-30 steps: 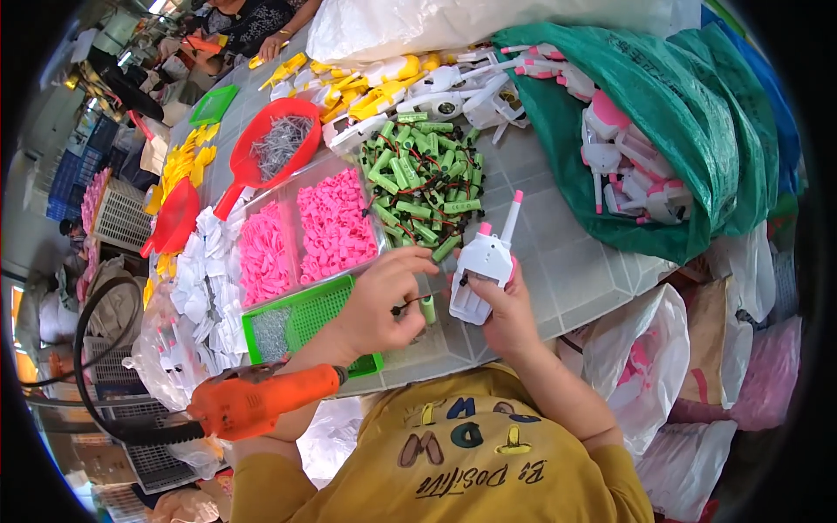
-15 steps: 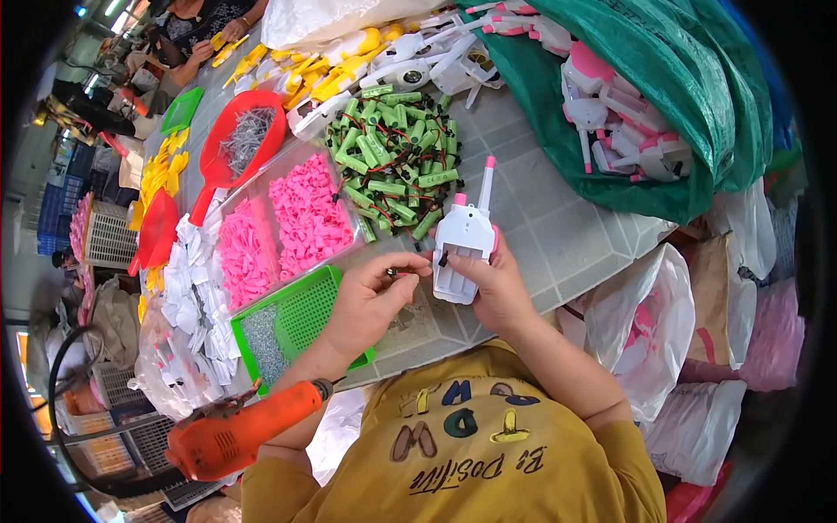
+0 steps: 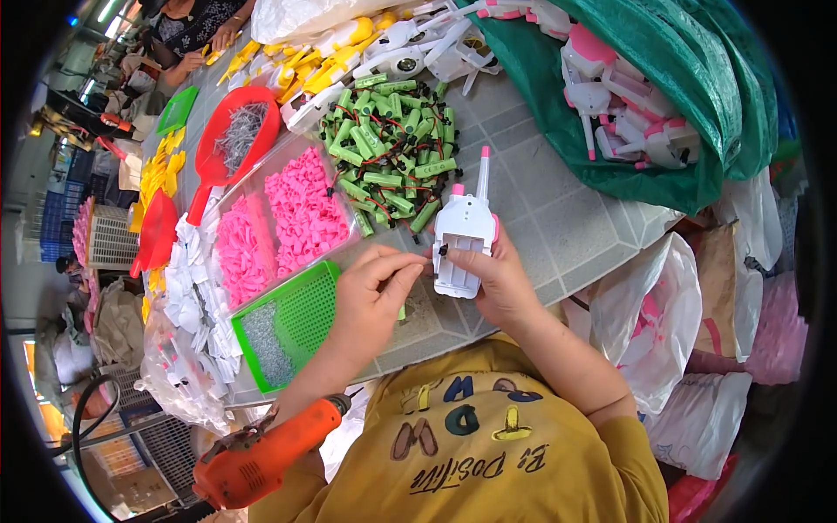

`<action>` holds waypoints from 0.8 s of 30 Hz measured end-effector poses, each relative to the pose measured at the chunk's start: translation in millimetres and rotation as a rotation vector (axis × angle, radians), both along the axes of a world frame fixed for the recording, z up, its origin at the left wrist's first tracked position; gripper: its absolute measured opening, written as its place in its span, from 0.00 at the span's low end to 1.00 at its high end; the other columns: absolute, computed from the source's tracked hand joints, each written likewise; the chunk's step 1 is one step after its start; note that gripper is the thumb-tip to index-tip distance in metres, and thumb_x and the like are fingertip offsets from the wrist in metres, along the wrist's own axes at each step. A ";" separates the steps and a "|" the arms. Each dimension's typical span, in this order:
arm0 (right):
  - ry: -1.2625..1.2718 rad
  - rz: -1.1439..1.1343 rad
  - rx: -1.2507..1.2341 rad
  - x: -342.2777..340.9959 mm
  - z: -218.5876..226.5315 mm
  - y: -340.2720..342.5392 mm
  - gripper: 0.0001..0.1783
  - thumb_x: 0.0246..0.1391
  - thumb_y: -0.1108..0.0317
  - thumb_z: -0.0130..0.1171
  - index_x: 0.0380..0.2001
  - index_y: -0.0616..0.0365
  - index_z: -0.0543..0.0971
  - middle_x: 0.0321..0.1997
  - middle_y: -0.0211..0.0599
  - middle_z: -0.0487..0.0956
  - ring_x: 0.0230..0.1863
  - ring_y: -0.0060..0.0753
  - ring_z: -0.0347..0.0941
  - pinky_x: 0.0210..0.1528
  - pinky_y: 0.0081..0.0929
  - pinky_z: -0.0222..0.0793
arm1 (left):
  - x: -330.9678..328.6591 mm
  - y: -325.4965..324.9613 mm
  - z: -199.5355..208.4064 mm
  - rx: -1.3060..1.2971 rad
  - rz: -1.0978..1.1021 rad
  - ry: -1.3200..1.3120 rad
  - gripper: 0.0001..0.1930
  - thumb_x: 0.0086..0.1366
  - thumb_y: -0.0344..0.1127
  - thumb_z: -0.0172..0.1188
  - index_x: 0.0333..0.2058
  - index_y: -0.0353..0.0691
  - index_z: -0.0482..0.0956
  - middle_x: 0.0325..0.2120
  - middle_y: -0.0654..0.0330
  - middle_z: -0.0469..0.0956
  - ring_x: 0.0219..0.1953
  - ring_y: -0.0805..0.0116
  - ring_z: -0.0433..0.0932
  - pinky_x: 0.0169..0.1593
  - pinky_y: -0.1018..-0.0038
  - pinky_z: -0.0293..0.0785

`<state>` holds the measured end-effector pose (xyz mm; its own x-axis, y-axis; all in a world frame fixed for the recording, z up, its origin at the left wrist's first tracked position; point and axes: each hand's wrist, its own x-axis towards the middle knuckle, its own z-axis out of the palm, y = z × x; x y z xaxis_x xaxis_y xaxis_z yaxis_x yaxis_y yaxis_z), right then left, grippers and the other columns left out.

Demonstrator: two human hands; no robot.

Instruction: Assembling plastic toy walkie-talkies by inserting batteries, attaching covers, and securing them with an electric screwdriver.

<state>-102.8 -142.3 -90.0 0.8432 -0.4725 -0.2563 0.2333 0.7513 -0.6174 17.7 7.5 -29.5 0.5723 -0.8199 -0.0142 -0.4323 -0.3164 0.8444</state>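
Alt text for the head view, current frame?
A person's right hand holds a white, pink-tipped device, the left hand close beside it. On the grey table are wired green cylinders and small pink parts; a green bag holds more white-and-pink pieces.

You wore a mustard-yellow top (image 3: 471, 449), decorated across the front; both hands were bare.
Your top was one even mustard shade, lightly creased, with sleeves in the same colour. The front decoration comprised large, chunky letters (image 3: 461, 418) in two rows, coloured brown, dark green, yellow, blue and a purplish tone, several with darker edging. Beside them ran thin black script (image 3: 479, 471), slanted and brush-like. Your right sleeve (image 3: 632, 458) was loose and ended near the elbow, leaving the right forearm (image 3: 567, 357) uncovered. Your left sleeve (image 3: 301, 490) was partly hidden. Your left hand (image 3: 370, 288) and right hand (image 3: 506, 283) were uncovered to the fingertips.
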 end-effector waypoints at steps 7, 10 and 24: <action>-0.013 0.002 0.026 1.3 -4.8 1.5 0.34 0.56 0.78 0.64 0.64 0.57 0.64 0.57 0.43 0.79 0.53 0.45 0.82 0.57 0.45 0.81 | -0.6 4.8 -7.1 0.008 0.104 0.374 0.10 0.66 0.25 0.67 0.46 0.32 0.85 0.39 0.63 0.85 0.42 0.77 0.82 0.47 0.79 0.77; 0.010 -0.013 -0.005 2.3 -9.1 3.3 0.34 0.56 0.78 0.64 0.65 0.56 0.64 0.57 0.43 0.78 0.54 0.46 0.82 0.57 0.47 0.81 | -0.1 6.1 -7.5 0.043 0.125 0.315 0.10 0.66 0.24 0.67 0.46 0.32 0.84 0.39 0.62 0.85 0.42 0.77 0.81 0.48 0.78 0.78; 0.012 0.030 -0.101 1.9 -9.5 6.2 0.36 0.58 0.81 0.60 0.68 0.55 0.60 0.56 0.44 0.78 0.54 0.46 0.82 0.55 0.45 0.81 | -7.3 13.6 -9.7 -0.129 0.143 0.039 0.08 0.61 0.21 0.69 0.40 0.33 0.85 0.36 0.59 0.86 0.38 0.71 0.82 0.43 0.76 0.78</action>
<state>-100.9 -136.2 -99.5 0.8547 -0.4710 -0.2183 0.2039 0.6914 -0.6931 10.4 21.1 -39.2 0.6841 -0.7269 0.0610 -0.3569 -0.2606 0.8970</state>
